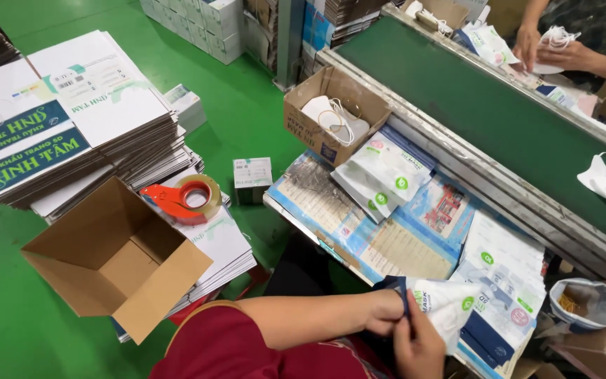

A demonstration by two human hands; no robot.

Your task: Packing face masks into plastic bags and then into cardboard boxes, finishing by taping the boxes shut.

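My left hand (381, 311) and my right hand (419, 345) meet at the bottom centre, both pinching one end of a white and blue mask pouch (450, 303). The pouch sticks out to the right, over a pile of similar flat pouches (503, 281) on the work table (366, 242). My left forearm comes in from a dark red sleeve (247, 347). A second fan of pouches (380, 172) lies farther up the table.
A small cardboard box of white masks (332, 112) stands at the table's far end beside a green conveyor belt (499, 112). Another person's hands (548, 49) handle masks across it. At left are an open carton (117, 256), flat carton stacks (57, 119) and a red tape dispenser (184, 198).
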